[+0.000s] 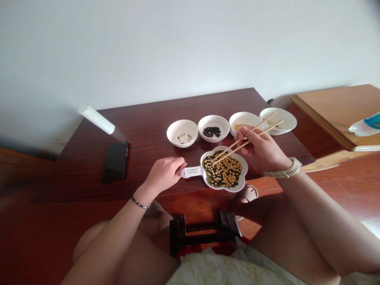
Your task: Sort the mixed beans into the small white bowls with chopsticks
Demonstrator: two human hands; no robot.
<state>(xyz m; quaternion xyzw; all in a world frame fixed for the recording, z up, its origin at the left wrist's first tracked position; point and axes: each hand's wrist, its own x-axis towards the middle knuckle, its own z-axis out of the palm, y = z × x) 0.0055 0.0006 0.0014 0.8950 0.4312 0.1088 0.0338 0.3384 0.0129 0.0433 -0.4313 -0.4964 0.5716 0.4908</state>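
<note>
My left hand (164, 174) is closed at the end of the handle of a white flower-shaped dish (246, 168) with a pale purple edge and a printed label. Mixed yellow, black and green beans (224, 174) cover its inside. In my right hand (264, 148) are two wooden chopsticks (234, 148), their tips down among the beans. Behind the dish stand white bowls: one (175, 136) with a few green beans, one (202, 128) with black beans, and one (246, 116) with yellow beans, partly covered by my right hand. The bowl at far right (289, 122) has contents I cannot make out.
A black phone (116, 161) lies at the left of the dark wooden table (148, 114), near a white cylinder (97, 118). To the right is a lighter wooden table (335, 107) bearing a white and blue package (366, 126). A dark stool (204, 233) sits between my legs.
</note>
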